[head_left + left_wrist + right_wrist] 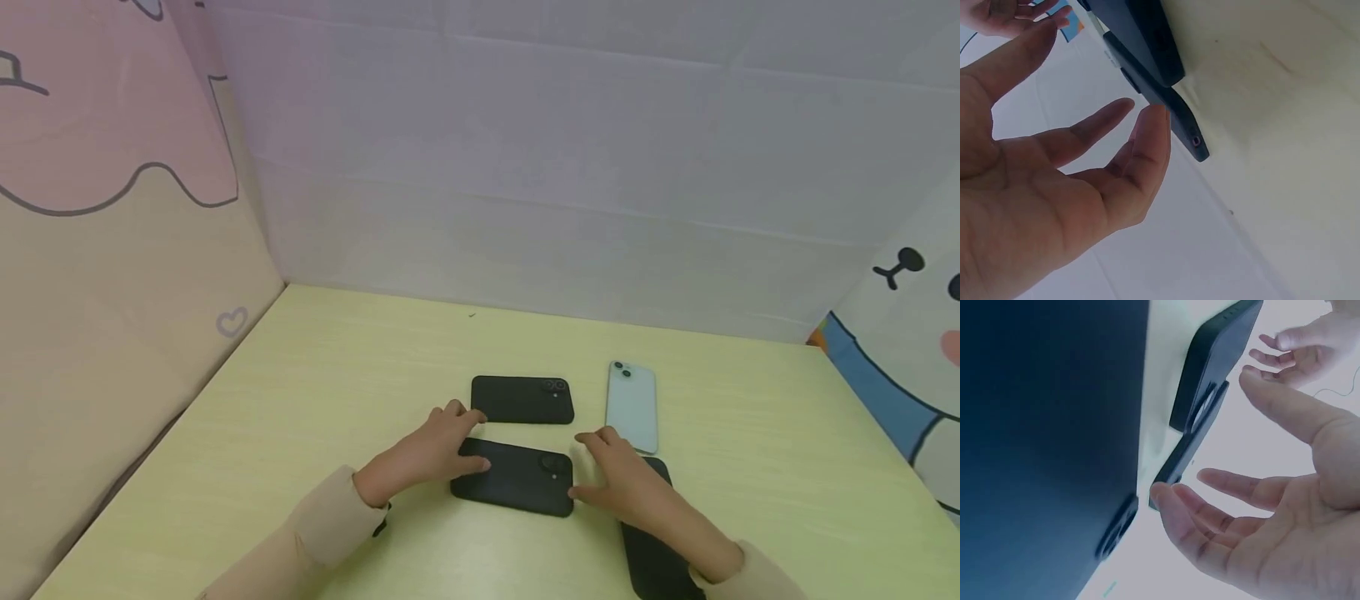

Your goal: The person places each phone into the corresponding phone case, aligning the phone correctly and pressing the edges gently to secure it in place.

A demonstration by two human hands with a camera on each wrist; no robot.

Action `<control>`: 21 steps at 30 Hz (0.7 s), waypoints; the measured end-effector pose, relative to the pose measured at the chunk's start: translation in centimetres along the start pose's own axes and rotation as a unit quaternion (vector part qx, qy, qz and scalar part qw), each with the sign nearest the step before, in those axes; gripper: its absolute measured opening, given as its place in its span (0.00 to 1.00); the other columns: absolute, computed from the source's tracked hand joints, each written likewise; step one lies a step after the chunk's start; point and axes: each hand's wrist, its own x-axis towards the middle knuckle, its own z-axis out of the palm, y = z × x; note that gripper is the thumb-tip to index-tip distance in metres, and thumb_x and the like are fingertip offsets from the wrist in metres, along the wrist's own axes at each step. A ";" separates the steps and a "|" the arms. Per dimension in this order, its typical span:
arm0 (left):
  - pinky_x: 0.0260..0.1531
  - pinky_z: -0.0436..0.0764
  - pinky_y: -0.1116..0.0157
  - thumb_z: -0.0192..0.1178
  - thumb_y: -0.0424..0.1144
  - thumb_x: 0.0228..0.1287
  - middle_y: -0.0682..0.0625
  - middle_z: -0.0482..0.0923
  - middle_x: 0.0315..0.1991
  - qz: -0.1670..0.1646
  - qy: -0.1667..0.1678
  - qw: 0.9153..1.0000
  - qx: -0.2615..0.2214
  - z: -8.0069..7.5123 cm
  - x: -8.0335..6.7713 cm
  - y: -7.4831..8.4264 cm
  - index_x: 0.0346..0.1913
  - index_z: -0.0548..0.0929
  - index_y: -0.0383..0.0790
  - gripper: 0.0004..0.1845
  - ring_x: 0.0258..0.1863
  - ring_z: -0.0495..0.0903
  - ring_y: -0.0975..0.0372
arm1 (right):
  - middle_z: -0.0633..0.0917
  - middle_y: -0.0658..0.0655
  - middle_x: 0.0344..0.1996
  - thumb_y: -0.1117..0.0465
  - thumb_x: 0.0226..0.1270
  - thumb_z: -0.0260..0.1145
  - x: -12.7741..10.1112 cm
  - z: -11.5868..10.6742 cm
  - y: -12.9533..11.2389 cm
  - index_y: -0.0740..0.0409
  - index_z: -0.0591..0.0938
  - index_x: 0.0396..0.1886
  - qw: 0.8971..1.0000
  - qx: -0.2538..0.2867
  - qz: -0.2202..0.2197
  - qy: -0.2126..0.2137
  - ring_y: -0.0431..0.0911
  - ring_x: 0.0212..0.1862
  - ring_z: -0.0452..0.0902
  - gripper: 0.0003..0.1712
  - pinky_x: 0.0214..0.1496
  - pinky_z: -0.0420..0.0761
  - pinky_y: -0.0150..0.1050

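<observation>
Hands poised at either end of the near black phone, which lies on the yellowish tabletop with its back up, lens end toward the right hand. Left hand: grip wide, thumb and fingers spread, nothing held; in the head view the thumb overlaps the phone's left end, contact uncertain. Right hand: grip likewise spread and holding nothing, thumb tip at or just beside the phone's right end; contact cannot be settled. Far black phone lies beyond, a strip of tabletop between the two. Pale phone lies to the right, back up, two lenses at its top; identified from the head view. Third black phone lies below it, partly covered from above by the right hand and forearm; whether these two phones touch is unclear. Right wrist view fills its left side with that third phone and shows its camera bump, which the head view hides. Left wrist view adds a small opening on the end of the far black phone, not discernible from above. Cream sleeves on both arms read clearly only in the head view.
</observation>
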 end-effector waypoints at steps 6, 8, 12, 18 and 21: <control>0.45 0.73 0.56 0.59 0.46 0.61 0.41 0.68 0.52 0.027 0.047 0.998 -0.024 -0.3 1.8 1.3 0.58 0.71 0.38 0.25 0.49 0.70 0.51 | 0.73 0.63 0.46 0.54 0.47 0.73 -0.9 -0.4 1.5 0.67 0.71 0.56 0.999 -0.029 -0.003 0.036 0.51 0.43 0.72 0.37 0.40 0.75 0.44; 0.45 0.74 0.56 0.58 0.45 0.62 0.41 0.69 0.51 0.035 0.058 0.997 -0.036 -0.4 2.5 1.7 0.57 0.71 0.37 0.23 0.49 0.70 0.51 | 0.73 0.64 0.47 0.54 0.48 0.73 -1.2 -0.5 2.0 0.67 0.71 0.55 0.998 -0.034 0.004 0.044 0.52 0.43 0.72 0.37 0.41 0.76 0.45; 0.44 0.74 0.57 0.56 0.44 0.64 0.41 0.71 0.48 0.050 0.067 0.994 -0.068 -0.6 3.7 2.6 0.57 0.72 0.36 0.21 0.48 0.72 0.52 | 0.72 0.66 0.48 0.53 0.49 0.72 -1.8 -0.6 3.0 0.67 0.70 0.56 0.998 -0.039 0.029 0.041 0.56 0.46 0.71 0.37 0.45 0.76 0.49; 0.44 0.74 0.59 0.55 0.42 0.65 0.41 0.72 0.47 0.053 0.071 0.993 -0.076 -0.8 5.3 4.3 0.56 0.72 0.35 0.20 0.46 0.72 0.54 | 0.70 0.71 0.50 0.50 0.50 0.71 -2.4 -0.6 4.0 0.70 0.69 0.57 0.996 -0.055 0.063 0.029 0.61 0.48 0.70 0.40 0.46 0.74 0.54; 0.43 0.74 0.61 0.54 0.43 0.65 0.42 0.72 0.47 0.048 0.071 0.993 -0.076 -0.5 6.4 5.0 0.57 0.72 0.36 0.21 0.46 0.73 0.55 | 0.70 0.73 0.51 0.47 0.51 0.70 -2.7 -0.7 4.4 0.71 0.68 0.57 0.994 -0.067 0.078 0.025 0.65 0.49 0.69 0.42 0.47 0.73 0.56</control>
